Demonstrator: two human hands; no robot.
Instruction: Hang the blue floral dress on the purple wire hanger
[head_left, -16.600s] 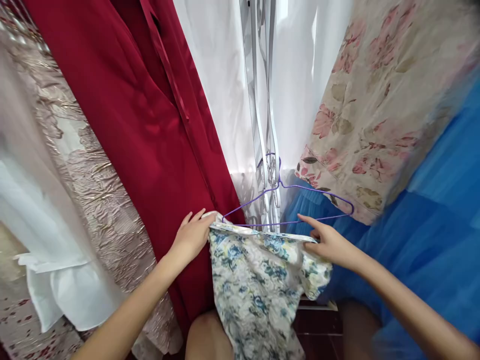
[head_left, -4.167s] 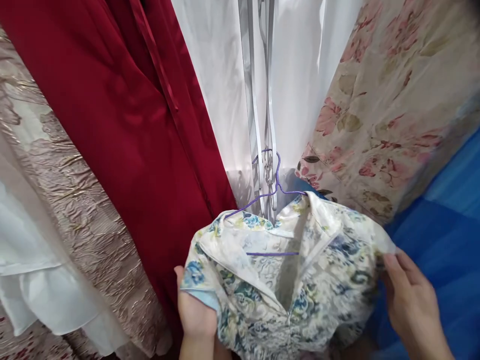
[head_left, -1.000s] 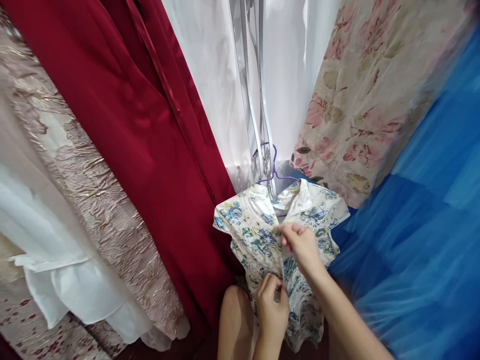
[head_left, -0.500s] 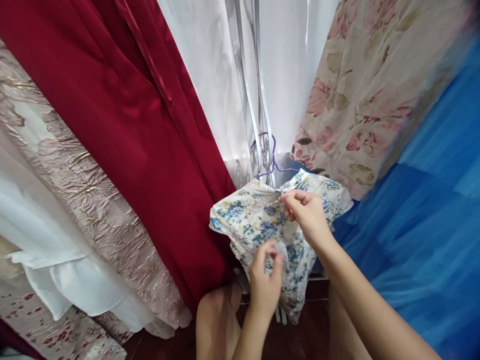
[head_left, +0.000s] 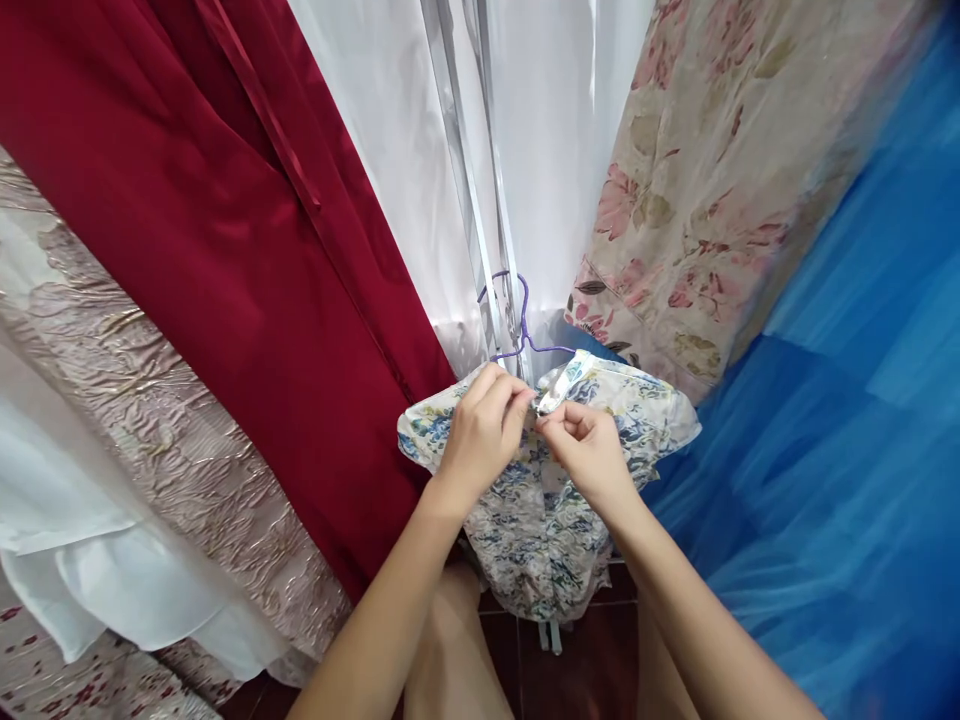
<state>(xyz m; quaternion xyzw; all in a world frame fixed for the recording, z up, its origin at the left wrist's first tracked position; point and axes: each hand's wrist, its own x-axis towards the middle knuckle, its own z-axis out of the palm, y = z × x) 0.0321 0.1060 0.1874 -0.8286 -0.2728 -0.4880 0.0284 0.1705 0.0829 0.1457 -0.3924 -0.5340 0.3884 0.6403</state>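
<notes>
A white garment with blue and yellow flowers point(head_left: 517, 520) hangs on a purple hanger point(head_left: 526, 338) in front of me. At its neckline my left hand point(head_left: 486, 420) pinches the left edge of the opening, fingers closed. Right beside it, my right hand point(head_left: 583, 440) is closed on the other edge, below the folded-over collar strip point(head_left: 566, 382). The fingertips of both hands nearly meet at the middle of the neck. What fastening, if any, lies between them is too small to make out.
Long red cloth point(head_left: 247, 270) and textured beige cloth point(head_left: 187, 390) hang at the left. White cloth point(head_left: 555, 150) with pale straps hangs behind the hanger. Pink-flowered cloth point(head_left: 697, 220) and blue tulle point(head_left: 840, 480) hang at the right. Dark red tiles point(head_left: 585, 670) lie below.
My left hand has risen from in front of the garment's lower part to the neckline and taken hold there. My right hand has stayed at the neck, slightly lower. The view has shifted slightly.
</notes>
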